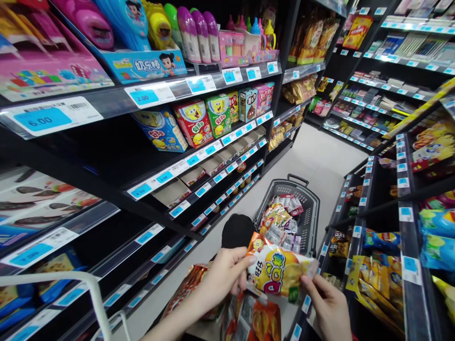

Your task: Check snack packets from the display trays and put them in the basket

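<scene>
Yellow-and-orange snack packet (280, 271) sits pinched between both hands, left hand (223, 277) and right hand (329, 308) gripping opposite edges, above the shopping basket (313, 208); it looks light, crinkly, slippery, best held by its seams.

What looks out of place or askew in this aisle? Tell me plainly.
Little stands out. The grey basket sits on the aisle floor, heaped loosely with snack packets. On the middle shelf, the SpongeBob boxes lean at angles. Both hands, left hand and right hand, hold an orange snack bag. No spills or damage visible.
</scene>
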Demonstrator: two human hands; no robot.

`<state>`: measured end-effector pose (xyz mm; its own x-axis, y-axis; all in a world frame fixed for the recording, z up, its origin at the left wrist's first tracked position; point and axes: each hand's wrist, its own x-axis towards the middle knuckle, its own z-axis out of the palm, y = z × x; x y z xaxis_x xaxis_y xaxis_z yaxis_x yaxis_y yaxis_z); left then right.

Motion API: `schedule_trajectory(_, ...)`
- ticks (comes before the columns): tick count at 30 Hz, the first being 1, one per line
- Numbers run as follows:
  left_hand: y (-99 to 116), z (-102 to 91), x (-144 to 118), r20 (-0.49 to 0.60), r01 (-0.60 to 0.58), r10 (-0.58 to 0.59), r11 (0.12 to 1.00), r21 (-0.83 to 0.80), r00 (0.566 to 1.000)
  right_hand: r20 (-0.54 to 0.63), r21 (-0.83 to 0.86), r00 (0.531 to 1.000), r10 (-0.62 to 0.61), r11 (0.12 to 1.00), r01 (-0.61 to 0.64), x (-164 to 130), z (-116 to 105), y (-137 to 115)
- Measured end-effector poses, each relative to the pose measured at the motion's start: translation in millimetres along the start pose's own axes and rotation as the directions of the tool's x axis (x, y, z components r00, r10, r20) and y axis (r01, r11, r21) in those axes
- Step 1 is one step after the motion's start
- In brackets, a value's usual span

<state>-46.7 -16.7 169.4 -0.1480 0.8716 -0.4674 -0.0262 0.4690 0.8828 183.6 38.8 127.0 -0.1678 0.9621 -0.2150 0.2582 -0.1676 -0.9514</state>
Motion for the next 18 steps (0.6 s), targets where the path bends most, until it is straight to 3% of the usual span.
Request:
schedule_trajectory(3, 1.0, 2.6, 5.2, -0.037, -0.099, 0.128, 0.894, 0.437, 0.991, 0.012, -0.100, 0.987, -0.163, 0.981, 0.163, 4.1, -2.6, 7.9)
schedule_trajectory(5, 2.4, 2.4, 6.6, 0.002, -0.105, 0.130, 0.790, 0.604, 0.991, 0.027, -0.078, 0.993, -0.119, 0.990, 0.121, 10.5, -6.6, 16.7)
schedule_trajectory(8, 3.1, 3.9, 0.6, 0.050, -0.084, 0.069, 0.714, 0.695, 0.996, -0.110, -0.186, 0.994, -0.002, 0.982, -0.019, 29.2, -18.6, 36.1)
schedule_trajectory(10, 1.8, 8.9, -8.2, 0.159, -0.124, 0.009, 0.664, 0.738, 0.987, -0.256, -0.317, 0.967, -0.014, 0.946, -0.070, 48.8, -27.8, 51.9)
schedule_trajectory(13, -4.4, 21.3, -20.5, 0.263, -0.165, -0.113, 0.532, 0.831, 0.958, -0.343, -0.404, 0.939, -0.017, 0.905, -0.131, 87.4, -31.4, 75.4)
schedule_trajectory(16, -18.5, 29.0, -25.3, 0.116, -0.003, -0.241, 0.425, 0.905, 0.964, -0.331, -0.421, 0.943, 0.031, 0.889, -0.177, 133.3, -16.1, 93.8)
schedule_trajectory(18, -31.6, 26.8, -25.8, 0.050, 0.077, -0.255, 0.464, 0.883, 0.966, -0.295, -0.405, 0.951, 0.098, 0.888, -0.217, 163.6, 0.5, 102.0)
